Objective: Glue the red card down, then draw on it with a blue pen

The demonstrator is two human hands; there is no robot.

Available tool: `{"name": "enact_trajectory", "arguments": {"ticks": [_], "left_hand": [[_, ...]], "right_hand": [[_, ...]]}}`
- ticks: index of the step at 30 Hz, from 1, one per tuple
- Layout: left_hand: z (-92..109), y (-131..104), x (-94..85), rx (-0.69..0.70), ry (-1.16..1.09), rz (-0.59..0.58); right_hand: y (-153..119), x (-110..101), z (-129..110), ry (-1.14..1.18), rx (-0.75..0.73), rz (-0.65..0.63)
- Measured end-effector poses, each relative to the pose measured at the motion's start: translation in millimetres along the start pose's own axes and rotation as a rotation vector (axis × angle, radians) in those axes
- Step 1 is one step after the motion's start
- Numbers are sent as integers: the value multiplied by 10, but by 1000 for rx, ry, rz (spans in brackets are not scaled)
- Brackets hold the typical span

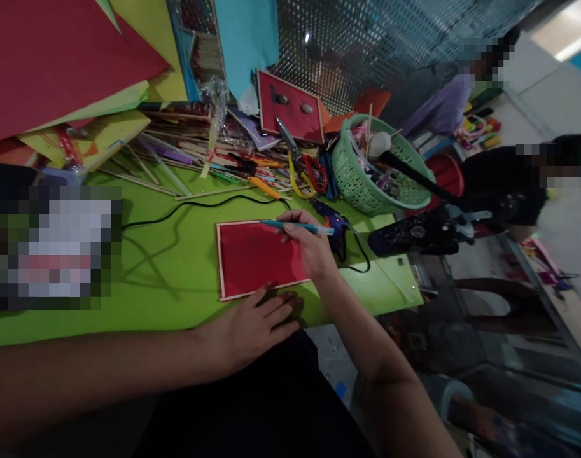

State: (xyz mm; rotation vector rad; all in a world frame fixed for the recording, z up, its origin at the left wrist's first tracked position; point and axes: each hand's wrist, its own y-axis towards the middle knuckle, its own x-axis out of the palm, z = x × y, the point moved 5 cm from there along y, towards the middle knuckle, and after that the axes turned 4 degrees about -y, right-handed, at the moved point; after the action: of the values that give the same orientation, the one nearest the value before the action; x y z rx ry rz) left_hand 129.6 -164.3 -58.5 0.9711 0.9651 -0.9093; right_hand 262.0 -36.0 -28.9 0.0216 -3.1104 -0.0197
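Note:
A red rectangular panel [256,257] with thin pale strips along its edges lies on the green table. My right hand [309,245] is closed around a teal pen [300,226], over the panel's upper right part. The pen's tip points left, near the top strip; whether it touches cannot be told. My left hand [256,324] is open, palm down with fingers spread, its fingertips by the panel's lower edge. Just beyond the right hand lies a blue and orange glue gun [336,222], partly hidden by that hand.
Scissors [300,178], many thin sticks [175,149] and a green basket [361,184] line the back. Behind them leans another red panel [290,105] with two stones. A black stand [419,232] is at the right. A black cable [199,202] crosses the table [166,254]. Two people are beyond.

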Motion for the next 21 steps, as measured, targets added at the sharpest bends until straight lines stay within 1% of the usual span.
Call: {"name": "enact_trajectory", "arguments": {"ticks": [5, 10, 14, 18, 21], "left_hand": [[4, 1, 32, 8, -23, -25], [2, -8, 60, -1, -48, -64], [-6, -5, 32, 0, -65, -69], [-5, -5, 22, 5, -56, -46], [0, -8, 42, 5, -49, -39]], "right_hand": [[51, 45, 77, -93, -43, 4], [55, 46, 187, -155, -6, -2], [37, 34, 178, -197, -16, 1], [10, 71, 155, -274, -39, -38], [-3, 99, 139, -282, -68, -57]]}}
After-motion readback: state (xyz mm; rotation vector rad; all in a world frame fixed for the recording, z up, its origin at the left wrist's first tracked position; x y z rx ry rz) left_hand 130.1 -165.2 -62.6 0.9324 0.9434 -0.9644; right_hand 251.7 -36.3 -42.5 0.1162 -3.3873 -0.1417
